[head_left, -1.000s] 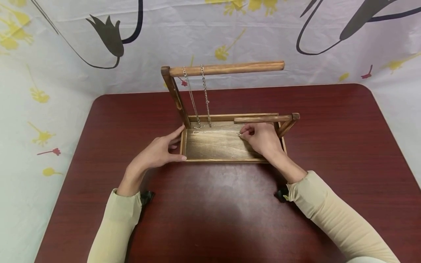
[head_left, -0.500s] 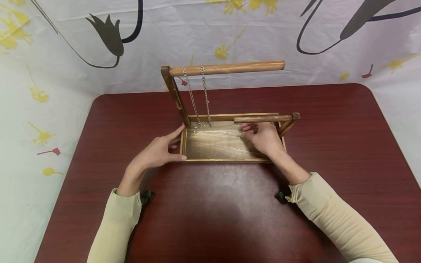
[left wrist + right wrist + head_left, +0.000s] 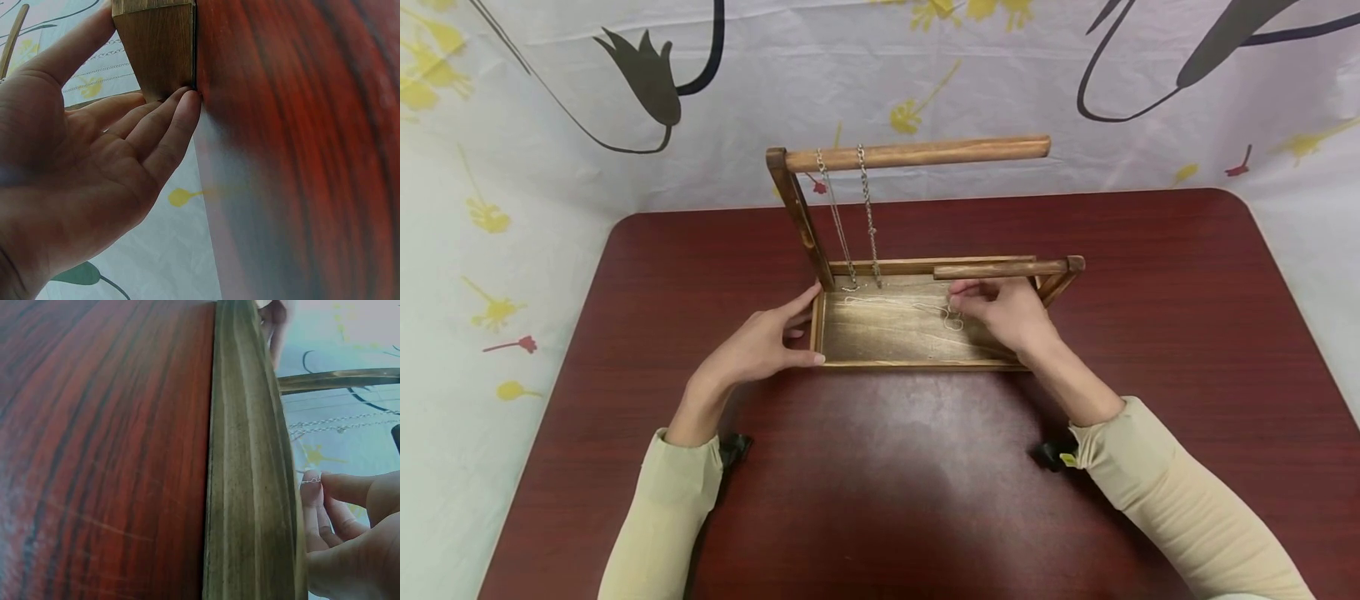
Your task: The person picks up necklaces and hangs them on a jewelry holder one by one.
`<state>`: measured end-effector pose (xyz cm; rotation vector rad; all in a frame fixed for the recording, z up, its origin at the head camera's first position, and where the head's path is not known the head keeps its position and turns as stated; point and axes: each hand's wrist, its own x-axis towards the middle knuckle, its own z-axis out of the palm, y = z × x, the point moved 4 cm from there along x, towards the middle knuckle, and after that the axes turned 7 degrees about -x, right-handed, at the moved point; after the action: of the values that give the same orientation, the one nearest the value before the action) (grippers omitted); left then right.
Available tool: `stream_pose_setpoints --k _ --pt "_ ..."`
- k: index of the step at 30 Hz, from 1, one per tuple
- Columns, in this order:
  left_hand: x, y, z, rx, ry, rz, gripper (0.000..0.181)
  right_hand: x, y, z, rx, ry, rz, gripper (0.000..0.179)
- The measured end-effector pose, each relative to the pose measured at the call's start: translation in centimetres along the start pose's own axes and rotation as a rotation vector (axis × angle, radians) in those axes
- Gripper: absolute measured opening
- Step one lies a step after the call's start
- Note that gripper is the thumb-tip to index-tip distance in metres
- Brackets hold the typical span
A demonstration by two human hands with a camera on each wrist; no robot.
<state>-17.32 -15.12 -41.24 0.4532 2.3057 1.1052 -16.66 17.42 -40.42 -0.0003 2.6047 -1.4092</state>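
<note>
A wooden jewellery stand with a shallow tray (image 3: 880, 344) lies across the table. My left hand (image 3: 756, 343) rests against the tray's left end, thumb at the front corner and index finger at the back one. In the left wrist view its extended fingers (image 3: 162, 134) touch the end wall. Over the tray's right part, my right hand (image 3: 1013, 315) pinches a thin silvery necklace (image 3: 311, 480) between thumb and fingertips. The rest of this chain lies on the tray floor, with a small loop below the fingertips.
Two chains (image 3: 870, 218) hang from the stand's tall bar (image 3: 955, 152), reaching down to the tray. A lower bar (image 3: 992, 272) juts leftward from the right post (image 3: 1057, 285), just above my right hand. Dark red tabletop (image 3: 880, 467) surrounds the stand, with patterned cloth (image 3: 985, 83) behind.
My right hand has shifted slightly right and its forearm has swung outward. The necklace's right end, stretched straight before, now curls into a loop. My left hand stays put.
</note>
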Motion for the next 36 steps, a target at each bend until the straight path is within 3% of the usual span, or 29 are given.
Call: stream_pose_setpoints --k 7,15,24,36 --pt "0.1 0.1 -0.1 0.008 -0.001 0.002 0.102 -0.3 -0.5 0.0 0.174 -0.039 0.007 0.020" --pt "0.2 0.2 -0.1 0.006 -0.003 0.005 0.102 -1.3 -1.0 0.1 0.466 -0.131 0.111 0.024" --pt "0.2 0.2 0.0 -0.004 -0.006 0.003 0.102 -2.4 -2.0 -0.2 0.600 -0.207 0.120 0.028" --pt "0.0 0.0 0.1 -0.009 -0.004 -0.008 0.101 -3.3 -3.1 -0.8 0.762 -0.268 0.097 0.018"
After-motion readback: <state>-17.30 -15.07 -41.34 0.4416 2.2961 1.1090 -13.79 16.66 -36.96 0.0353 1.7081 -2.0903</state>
